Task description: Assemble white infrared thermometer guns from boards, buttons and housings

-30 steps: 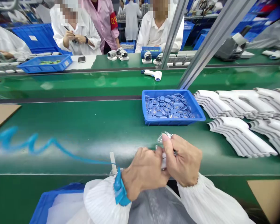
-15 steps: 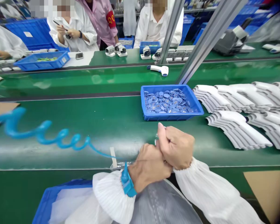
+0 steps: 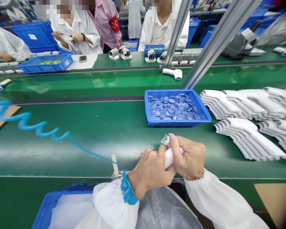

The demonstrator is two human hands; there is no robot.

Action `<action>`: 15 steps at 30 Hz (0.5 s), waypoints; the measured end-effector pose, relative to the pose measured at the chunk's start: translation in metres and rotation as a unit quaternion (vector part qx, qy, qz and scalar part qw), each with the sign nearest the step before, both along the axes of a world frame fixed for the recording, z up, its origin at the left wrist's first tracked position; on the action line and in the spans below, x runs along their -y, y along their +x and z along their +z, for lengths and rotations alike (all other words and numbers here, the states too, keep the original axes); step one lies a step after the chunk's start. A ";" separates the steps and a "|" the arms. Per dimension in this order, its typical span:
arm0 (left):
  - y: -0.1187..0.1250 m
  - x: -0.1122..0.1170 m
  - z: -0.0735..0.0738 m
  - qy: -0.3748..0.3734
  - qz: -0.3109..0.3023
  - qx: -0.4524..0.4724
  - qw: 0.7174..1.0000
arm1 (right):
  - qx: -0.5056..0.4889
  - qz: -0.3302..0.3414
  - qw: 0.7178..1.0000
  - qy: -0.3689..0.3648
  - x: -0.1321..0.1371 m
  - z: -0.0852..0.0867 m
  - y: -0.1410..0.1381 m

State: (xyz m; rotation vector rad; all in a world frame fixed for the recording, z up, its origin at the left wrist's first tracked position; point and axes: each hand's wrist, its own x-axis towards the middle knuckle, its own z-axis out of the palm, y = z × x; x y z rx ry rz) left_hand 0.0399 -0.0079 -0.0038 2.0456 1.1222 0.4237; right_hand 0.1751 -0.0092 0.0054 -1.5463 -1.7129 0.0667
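Green conveyor belt (image 3: 62,152) crosses the whole view. On it, to the right, lie stacks of white moulded plastic housings (image 3: 248,136); straight ahead, just beyond the hands, sits a blue plastic tray (image 3: 177,124) of small round blue parts (image 3: 171,108). A blue coiled cord (image 3: 35,125) runs to a blue wrist strap (image 3: 127,192) on the left wrist. Left hand (image 3: 151,171) and right hand (image 3: 189,157) are closed around a short white plastic piece (image 3: 170,157), its long axis slanting up rightward, its upper end in the right hand. Crumpled clear plastic film (image 3: 165,139) pokes out above, toward the tray; which hand pinches it, if either, cannot be told.
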 end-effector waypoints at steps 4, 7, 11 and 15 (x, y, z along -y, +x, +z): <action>-0.009 0.007 0.013 -0.026 0.020 0.004 0.999 | -0.033 0.054 0.996 -0.062 -0.002 0.017 0.001; -0.046 -0.002 0.036 -0.081 0.088 0.012 0.993 | -0.054 0.080 0.985 -0.141 -0.029 0.042 0.016; -0.096 -0.027 0.048 0.012 0.177 -0.047 0.983 | 0.104 0.106 0.978 -0.145 -0.100 0.048 0.039; -0.100 -0.047 0.037 0.137 0.110 -0.210 0.962 | 0.201 0.184 0.942 -0.196 -0.165 0.023 0.033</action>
